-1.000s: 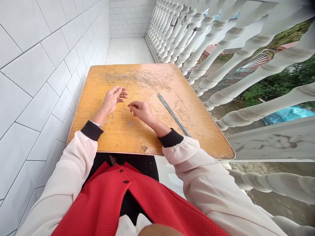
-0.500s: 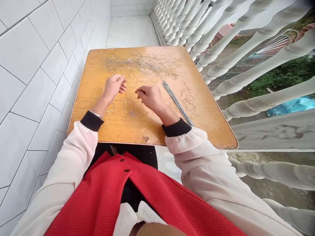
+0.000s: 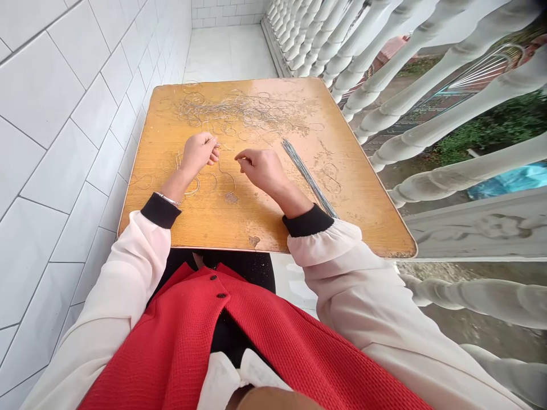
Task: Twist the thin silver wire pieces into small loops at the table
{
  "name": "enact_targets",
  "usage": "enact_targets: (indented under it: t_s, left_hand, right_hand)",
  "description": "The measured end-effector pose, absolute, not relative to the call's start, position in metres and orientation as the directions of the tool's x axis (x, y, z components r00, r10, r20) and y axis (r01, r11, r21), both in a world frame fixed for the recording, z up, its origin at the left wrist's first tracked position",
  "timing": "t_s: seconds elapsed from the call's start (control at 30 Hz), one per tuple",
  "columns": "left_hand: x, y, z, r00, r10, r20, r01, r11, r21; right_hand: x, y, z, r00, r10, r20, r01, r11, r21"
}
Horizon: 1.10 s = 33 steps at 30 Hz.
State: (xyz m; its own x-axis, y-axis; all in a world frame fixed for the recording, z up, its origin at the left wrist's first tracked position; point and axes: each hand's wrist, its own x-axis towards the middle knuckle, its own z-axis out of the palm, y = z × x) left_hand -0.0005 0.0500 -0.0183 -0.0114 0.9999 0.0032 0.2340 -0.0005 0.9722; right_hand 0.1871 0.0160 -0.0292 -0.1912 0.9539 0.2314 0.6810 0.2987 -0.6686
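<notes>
- Holding one end of a thin wire [image 3: 226, 173], your left hand [image 3: 197, 152] has its fingers curled shut.
- Your right hand [image 3: 261, 168] has its fingers pinched together, near the left fingers. You cannot tell if they grip the wire.
- The wire curves down between both sets of fingers, over the surface [image 3: 273, 228].
- A bundle of straight wires [image 3: 308, 177] lies just right of your right fingers.
- A heap of wire loops [image 3: 239, 109] sits beyond your fingertips.
</notes>
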Motion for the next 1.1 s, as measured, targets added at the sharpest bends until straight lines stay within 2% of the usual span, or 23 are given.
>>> enact_targets:
  t_s: [0.33, 0.57, 0.73, 0.83, 0.9, 1.0, 1.1]
  left_hand:
    - [0.002, 0.037, -0.009, 0.027, 1.0, -0.011, 0.066, 0.009, 0.998]
    - [0.001, 0.036, -0.014, 0.056, 0.998, 0.001, -0.036, 0.001, 0.999]
    - [-0.002, 0.039, -0.016, 0.062, 0.998, -0.005, -0.052, 0.008, 0.999]
    - [-0.002, 0.038, -0.014, 0.072, 0.997, -0.001, -0.05, 0.005, 0.999]
    - [-0.001, 0.035, -0.012, 0.086, 0.996, -0.003, -0.034, 0.006, 0.999]
    - [0.004, 0.03, -0.009, 0.126, 0.992, -0.019, 0.017, 0.017, 1.0]
    - [0.011, 0.025, -0.007, 0.157, 0.986, -0.049, 0.068, 0.039, 0.997]
  right_hand:
    - [0.172, 0.008, -0.024, -0.206, 0.978, 0.027, 0.672, 0.161, -0.722]
    - [0.171, 0.007, -0.022, -0.229, 0.973, 0.004, 0.672, 0.161, -0.723]
    - [0.172, 0.008, -0.027, -0.226, 0.97, 0.088, 0.739, 0.229, -0.634]
    - [0.176, 0.012, -0.031, -0.246, 0.962, 0.115, 0.72, 0.261, -0.643]
    - [0.182, 0.017, -0.034, -0.203, 0.962, 0.184, 0.666, 0.273, -0.694]
    - [0.194, 0.027, -0.035, -0.021, 0.925, 0.38, 0.525, 0.334, -0.783]
    - [0.203, 0.034, -0.034, 0.077, 0.863, 0.499, 0.392, 0.434, -0.811]
